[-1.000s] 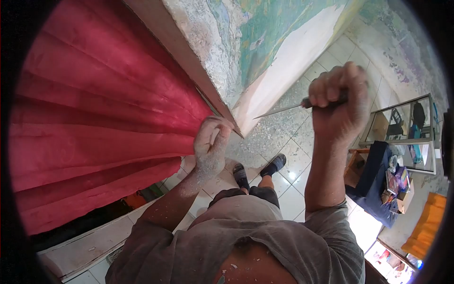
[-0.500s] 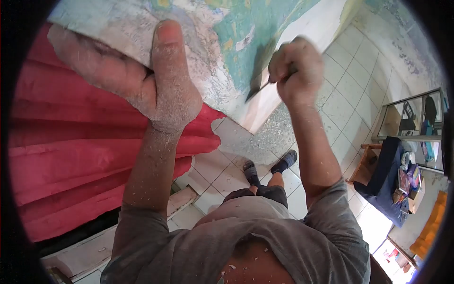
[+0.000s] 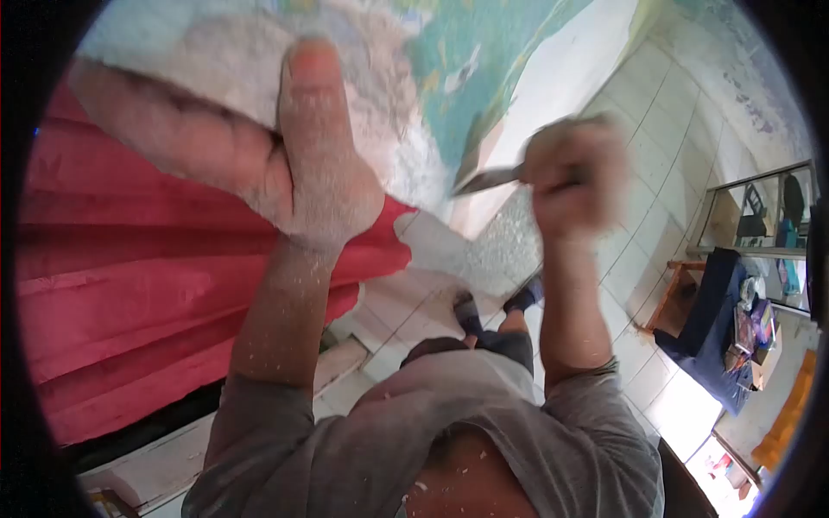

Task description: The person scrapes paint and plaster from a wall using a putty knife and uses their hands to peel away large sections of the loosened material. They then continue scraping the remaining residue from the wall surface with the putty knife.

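My left hand (image 3: 324,177), coated in pale dust, is held open with its thumb apart from the fingers, beside the edge of a wall (image 3: 380,82) with peeling green, white and bare patches. My right hand (image 3: 577,173), blurred by motion, is closed round the handle of a scraper (image 3: 492,180). Its thin blade points left, with the tip near the wall's lower corner between green paint and a white strip. The handle is mostly hidden in my fist.
A red curtain (image 3: 147,276) hangs at the left, under my left hand. Paint flakes (image 3: 505,246) lie on the tiled floor (image 3: 643,181) by my feet. At the right stand a glass-fronted cabinet (image 3: 760,211) and a dark blue cloth-covered piece (image 3: 712,302) with several items on it.
My right hand has moved down and to the right with the scraper, whose blade now lies flatter. My left hand keeps its pose; the view has shifted slightly.
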A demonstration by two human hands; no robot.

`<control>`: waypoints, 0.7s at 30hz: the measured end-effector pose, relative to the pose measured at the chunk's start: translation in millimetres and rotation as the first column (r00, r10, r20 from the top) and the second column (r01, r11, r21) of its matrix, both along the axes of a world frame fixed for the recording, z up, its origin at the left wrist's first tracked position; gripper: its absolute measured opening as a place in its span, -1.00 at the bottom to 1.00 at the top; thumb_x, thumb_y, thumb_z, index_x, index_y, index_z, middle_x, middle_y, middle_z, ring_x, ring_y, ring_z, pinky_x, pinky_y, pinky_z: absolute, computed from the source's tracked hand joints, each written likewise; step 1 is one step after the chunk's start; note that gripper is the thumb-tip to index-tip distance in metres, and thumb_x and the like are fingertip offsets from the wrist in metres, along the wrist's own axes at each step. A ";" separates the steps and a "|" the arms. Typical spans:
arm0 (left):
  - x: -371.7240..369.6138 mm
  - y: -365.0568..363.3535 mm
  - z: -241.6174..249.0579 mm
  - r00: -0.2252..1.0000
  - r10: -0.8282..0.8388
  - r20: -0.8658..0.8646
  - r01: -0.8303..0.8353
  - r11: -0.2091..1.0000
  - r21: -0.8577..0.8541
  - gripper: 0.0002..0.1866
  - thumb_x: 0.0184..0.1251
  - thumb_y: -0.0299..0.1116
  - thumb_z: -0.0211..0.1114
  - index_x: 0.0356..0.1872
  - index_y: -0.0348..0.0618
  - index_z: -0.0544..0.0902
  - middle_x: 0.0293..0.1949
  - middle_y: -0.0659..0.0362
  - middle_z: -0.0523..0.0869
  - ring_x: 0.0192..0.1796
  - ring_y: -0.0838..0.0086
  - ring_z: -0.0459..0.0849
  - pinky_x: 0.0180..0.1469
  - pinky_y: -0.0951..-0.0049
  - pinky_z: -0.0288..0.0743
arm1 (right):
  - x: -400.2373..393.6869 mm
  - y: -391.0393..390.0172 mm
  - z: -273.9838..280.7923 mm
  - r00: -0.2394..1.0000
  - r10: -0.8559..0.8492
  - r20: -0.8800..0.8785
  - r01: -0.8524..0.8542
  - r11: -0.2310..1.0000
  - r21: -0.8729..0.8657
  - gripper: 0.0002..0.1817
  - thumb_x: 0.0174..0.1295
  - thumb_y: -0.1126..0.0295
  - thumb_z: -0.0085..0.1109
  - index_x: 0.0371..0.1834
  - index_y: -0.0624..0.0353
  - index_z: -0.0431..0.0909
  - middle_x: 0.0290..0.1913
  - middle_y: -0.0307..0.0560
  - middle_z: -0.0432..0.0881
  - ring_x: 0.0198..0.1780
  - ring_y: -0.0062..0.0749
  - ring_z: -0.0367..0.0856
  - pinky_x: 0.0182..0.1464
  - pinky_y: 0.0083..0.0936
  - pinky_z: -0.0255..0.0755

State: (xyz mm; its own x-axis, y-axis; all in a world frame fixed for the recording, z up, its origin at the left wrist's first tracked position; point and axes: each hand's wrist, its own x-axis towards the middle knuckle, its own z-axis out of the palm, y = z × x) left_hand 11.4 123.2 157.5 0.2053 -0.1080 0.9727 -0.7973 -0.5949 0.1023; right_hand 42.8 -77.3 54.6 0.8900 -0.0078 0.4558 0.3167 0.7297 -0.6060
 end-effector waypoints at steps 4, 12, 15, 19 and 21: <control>1.2 -9.6 4.9 0.995 -0.084 -0.050 0.083 0.996 -0.029 0.04 0.32 -0.62 0.16 0.55 -0.01 -0.46 0.51 -0.09 -0.07 0.53 0.10 0.07 0.56 -0.01 0.07 | -4.6 -13.6 38.5 0.855 -0.359 0.375 0.401 0.915 -0.039 -0.77 0.34 0.44 -0.07 -0.52 0.19 0.37 -0.65 -0.20 0.34 -0.72 -0.48 0.25 -0.66 -0.50 0.17; 5.6 -11.4 9.0 0.989 -0.130 0.064 0.132 0.991 -0.032 0.02 0.32 -0.62 0.17 0.55 -0.07 -0.43 0.50 -0.13 -0.06 0.52 0.12 0.09 0.55 -0.02 0.06 | -11.7 -29.5 75.9 0.968 0.009 0.250 -0.021 0.999 0.046 -0.70 0.33 0.35 -0.17 -0.62 0.08 0.28 -0.67 -0.22 0.24 -0.68 -0.52 0.10 -0.57 -0.48 0.11; 0.4 -0.9 10.2 0.976 0.220 -0.005 -0.216 0.963 0.162 0.00 0.30 -0.64 0.18 0.55 -0.12 -0.37 0.49 -0.15 -0.04 0.52 0.12 0.10 0.54 -0.01 0.08 | -23.1 -49.6 111.0 0.901 0.195 0.388 -0.193 0.980 -0.044 -0.66 0.39 0.32 -0.22 -0.61 0.07 0.28 -0.65 -0.24 0.29 -0.65 -0.56 0.15 -0.53 -0.53 0.11; 10.0 -12.6 3.0 0.969 -0.225 0.104 0.228 0.974 -0.016 -0.03 0.31 -0.65 0.16 0.54 -0.13 -0.34 0.46 -0.16 0.02 0.51 0.14 0.12 0.54 0.03 0.07 | -0.1 33.3 -34.3 0.989 -0.109 -0.096 0.066 0.926 -0.372 -0.76 0.21 0.36 0.28 -0.53 0.19 0.46 -0.63 -0.27 0.49 -0.68 -0.64 0.38 -0.67 -0.60 0.16; 19.6 -4.4 8.0 0.959 -0.256 0.123 0.260 0.966 -0.017 -0.04 0.31 -0.66 0.15 0.54 -0.12 -0.33 0.45 -0.15 0.04 0.51 0.15 0.13 0.54 0.04 0.07 | -5.9 29.6 -22.3 0.979 -0.003 -0.203 -0.041 0.977 -0.211 -0.75 0.30 0.36 0.16 -0.53 0.17 0.46 -0.68 -0.26 0.44 -0.70 -0.62 0.36 -0.67 -0.61 0.16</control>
